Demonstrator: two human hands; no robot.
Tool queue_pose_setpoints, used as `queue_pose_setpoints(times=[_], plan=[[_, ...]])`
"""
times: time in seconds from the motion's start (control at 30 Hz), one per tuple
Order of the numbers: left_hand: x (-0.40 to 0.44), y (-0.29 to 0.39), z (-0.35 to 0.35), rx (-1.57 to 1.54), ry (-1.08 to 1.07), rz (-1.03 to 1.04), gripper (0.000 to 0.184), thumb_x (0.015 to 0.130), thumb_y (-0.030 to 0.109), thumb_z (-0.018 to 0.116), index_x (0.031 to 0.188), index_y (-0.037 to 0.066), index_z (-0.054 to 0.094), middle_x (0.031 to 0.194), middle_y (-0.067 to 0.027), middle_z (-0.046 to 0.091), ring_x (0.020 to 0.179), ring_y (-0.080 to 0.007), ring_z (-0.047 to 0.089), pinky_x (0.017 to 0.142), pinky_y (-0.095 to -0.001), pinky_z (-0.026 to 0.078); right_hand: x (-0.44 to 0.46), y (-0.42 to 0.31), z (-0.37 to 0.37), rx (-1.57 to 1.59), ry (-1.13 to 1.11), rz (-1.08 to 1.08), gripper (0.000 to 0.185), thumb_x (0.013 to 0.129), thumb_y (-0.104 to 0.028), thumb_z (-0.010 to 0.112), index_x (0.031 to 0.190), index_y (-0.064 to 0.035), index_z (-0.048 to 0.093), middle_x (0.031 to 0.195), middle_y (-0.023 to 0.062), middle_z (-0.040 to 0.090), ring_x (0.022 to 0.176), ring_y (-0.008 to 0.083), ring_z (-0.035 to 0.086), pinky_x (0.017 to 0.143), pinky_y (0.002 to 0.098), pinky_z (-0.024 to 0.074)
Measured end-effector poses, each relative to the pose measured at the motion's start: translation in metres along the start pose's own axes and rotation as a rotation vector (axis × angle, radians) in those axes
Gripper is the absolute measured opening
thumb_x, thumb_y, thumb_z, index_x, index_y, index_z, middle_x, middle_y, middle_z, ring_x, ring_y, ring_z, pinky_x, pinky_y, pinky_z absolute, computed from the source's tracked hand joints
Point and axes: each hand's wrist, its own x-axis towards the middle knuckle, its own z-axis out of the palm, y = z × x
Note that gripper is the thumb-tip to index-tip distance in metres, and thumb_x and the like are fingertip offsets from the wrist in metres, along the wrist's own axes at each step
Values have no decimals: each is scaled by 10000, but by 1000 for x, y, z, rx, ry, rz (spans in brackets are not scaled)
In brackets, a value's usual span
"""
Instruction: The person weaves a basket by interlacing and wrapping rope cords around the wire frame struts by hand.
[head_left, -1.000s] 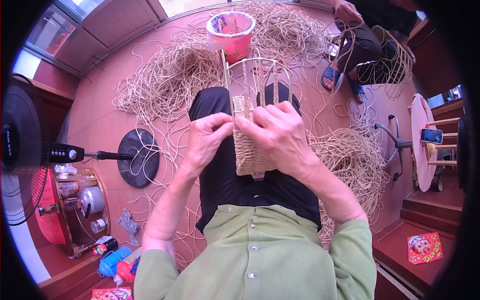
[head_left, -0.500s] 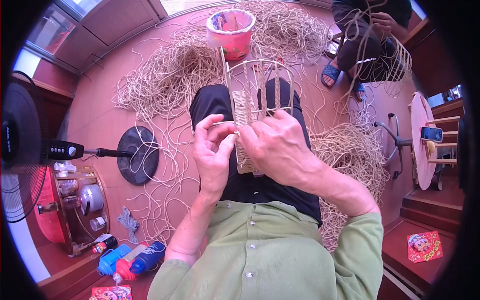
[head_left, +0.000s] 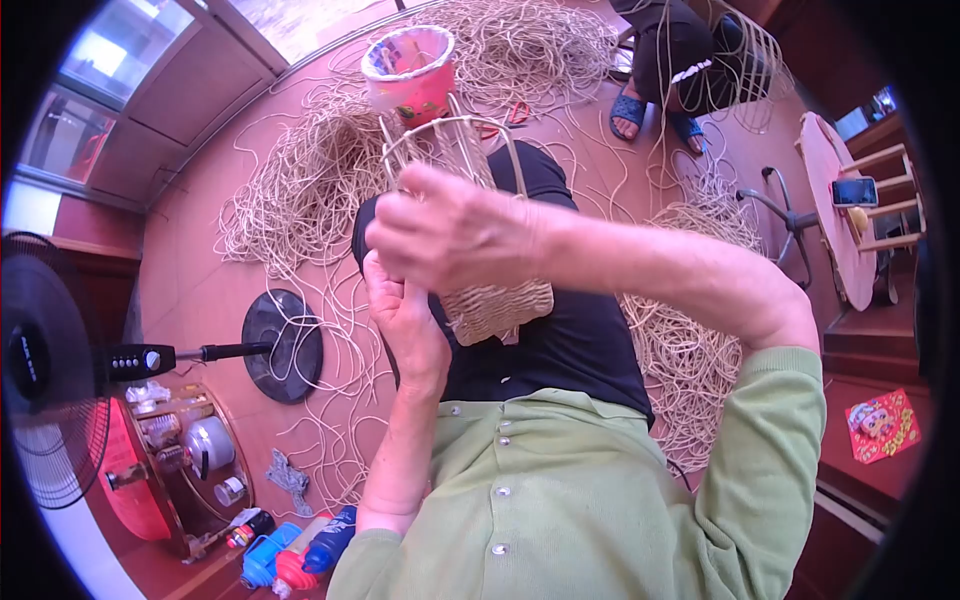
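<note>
A partly woven basket [head_left: 497, 309] with a frame of upright ribs and a curved rim rests on my lap, tilted, its woven end toward my belly. My right hand [head_left: 450, 228] reaches across the basket to its left side, fingers curled and slightly blurred; it covers much of the weave. Just below it, my left hand [head_left: 405, 325] is raised at the basket's left edge, its fingertips close together beneath the right hand. What either hand pinches is too hidden to make out.
Heaps of cord [head_left: 310, 185] lie around my knees. Ahead stands a pink lined bin [head_left: 410, 85], with red-handled scissors [head_left: 517, 113] nearby. A fan [head_left: 45, 370] is at left, bottles [head_left: 300, 560] at lower left. Another person's sandalled foot [head_left: 627, 113] is at upper right.
My right hand has moved left across the basket, over my left hand. The basket has tilted left, and the whole view has turned. The other person's hands have left the view.
</note>
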Motion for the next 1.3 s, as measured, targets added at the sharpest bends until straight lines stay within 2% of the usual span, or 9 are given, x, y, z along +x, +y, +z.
queue_pose_setpoints(times=[0.23, 0.43, 0.57, 0.63, 0.83, 0.9, 1.0, 1.13, 1.3], plan=[[9, -35, 17, -69, 88, 255, 242, 1047, 72, 559, 1252, 13, 445, 1072, -48, 597, 988, -95, 581, 922, -250, 477, -14, -2, 23, 245, 308, 245, 198, 737, -230, 702, 893, -162, 600, 770, -38, 500, 777, 156, 551, 747, 344, 428], [5, -61, -34, 114, 133, 123, 234, 1019, -11, 538, 1229, 53, 455, 915, -34, 604, 825, -83, 565, 768, -235, 468, -60, -35, -59, 117, -126, 250, 97, 787, -217, 631, 787, -171, 546, 620, -45, 393, 663, 137, 493, 685, 329, 416], [2, -64, -42, 29, 198, 70, 265, 1013, 2, 585, 1236, 59, 454, 896, -34, 655, 825, -83, 612, 769, -213, 483, -223, 53, -185, -497, -430, 763, 319, 766, -52, 691, 1073, -135, 719, 847, 73, 687, 816, 299, 668, 741, 426, 524], [1, -44, -32, 38, 130, 45, 271, 1018, 5, 585, 1247, 61, 452, 909, -45, 670, 802, -87, 619, 752, -216, 488, -330, 59, -246, -541, -362, 1453, 244, 989, -203, 608, 1198, -104, 688, 1036, 151, 735, 971, 365, 699, 840, 429, 541], [22, -27, -30, 83, 105, -33, 313, 1001, -30, 569, 1282, 32, 448, 936, -39, 612, 840, -94, 561, 801, -228, 465, -413, -26, -286, -579, -846, 1776, 169, 876, -237, 713, 881, -72, 748, 810, 175, 711, 775, 376, 707, 732, 478, 523], [26, -19, -38, 463, 65, 105, 398, 969, -2, 617, 1339, 9, 473, 1089, -78, 624, 958, -150, 599, 877, -275, 489, -386, -48, -253, -326, -1219, 1462, 98, 775, -160, 738, 786, -63, 732, 783, 164, 709, 757, 345, 713, 722, 473, 537], [-3, 35, 4, 900, -87, 570, 522, 917, 24, 673, 1400, -6, 476, 1242, -121, 612, 1129, -220, 605, 985, -354, 487, -271, -82, -163, 259, -1139, 1141, 44, 745, -146, 721, 739, -104, 734, 702, 128, 681, 701, 325, 704, 664, 459, 544], [-55, 58, 41, 665, -1029, 373, 624, 936, 218, 735, 1455, -34, 497, 1396, -216, 585, 1352, -370, 529, 1167, -465, 370, -123, -87, -129, 1115, -709, 738, 151, 915, -216, 631, 944, -80, 690, 746, 154, 670, 746, 315, 709, 713, 434, 561], [-78, 69, 22, 268, -673, -389, 435, 1087, 152, 513, 1489, -9, 482, 1090, -104, 685, 902, -110, 656, 782, -247, 547, -74, -61, -124, 1693, -506, 988, 312, 1084, -246, 529, 1028, 1, 711, 819, 56, 750, 667, 110, 684, 632, 283, 559]])
